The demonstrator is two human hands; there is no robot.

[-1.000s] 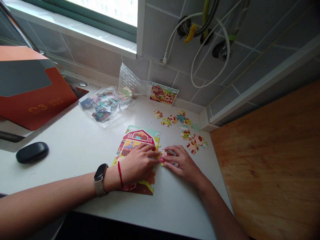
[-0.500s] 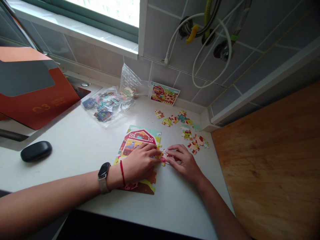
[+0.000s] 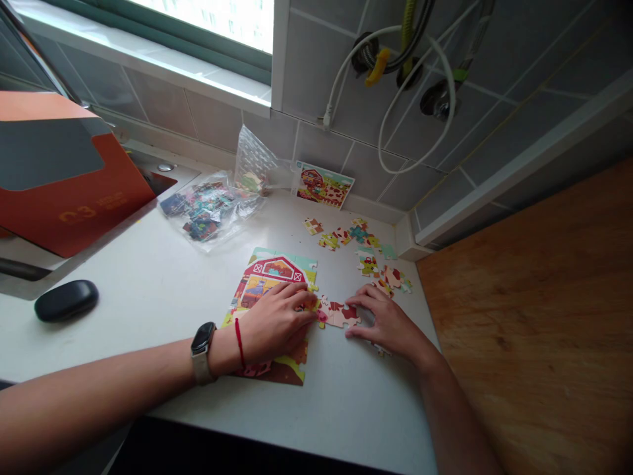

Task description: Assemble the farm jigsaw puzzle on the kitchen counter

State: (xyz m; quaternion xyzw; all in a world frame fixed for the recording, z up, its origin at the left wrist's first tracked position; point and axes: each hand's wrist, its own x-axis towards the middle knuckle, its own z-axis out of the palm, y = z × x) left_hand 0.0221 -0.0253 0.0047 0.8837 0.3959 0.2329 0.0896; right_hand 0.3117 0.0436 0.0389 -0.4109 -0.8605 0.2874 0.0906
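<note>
A partly assembled jigsaw puzzle (image 3: 277, 267) with a red barn lies flat on the white counter. My left hand (image 3: 281, 320) rests on it, fingers stretched toward its right edge and covering part of the picture. A short row of cow-patterned puzzle pieces (image 3: 341, 315) extends rightward from that edge, beside my left fingertips. My right hand (image 3: 383, 320) is at the row's right end, thumb and fingers apart, with nothing visibly gripped. Another loose puzzle piece (image 3: 383, 349) lies partly hidden below my right hand.
Several loose puzzle pieces (image 3: 368, 260) are scattered at the back right. A picture card (image 3: 324, 185) leans on the tiled wall. Plastic bags of pieces (image 3: 208, 204), a black mouse (image 3: 66, 301) and an orange box (image 3: 74, 185) are to the left. A wooden board (image 3: 534, 316) stands right.
My right hand has moved right, away from my left fingertips, uncovering the cow-patterned pieces. My left hand stays on the puzzle.
</note>
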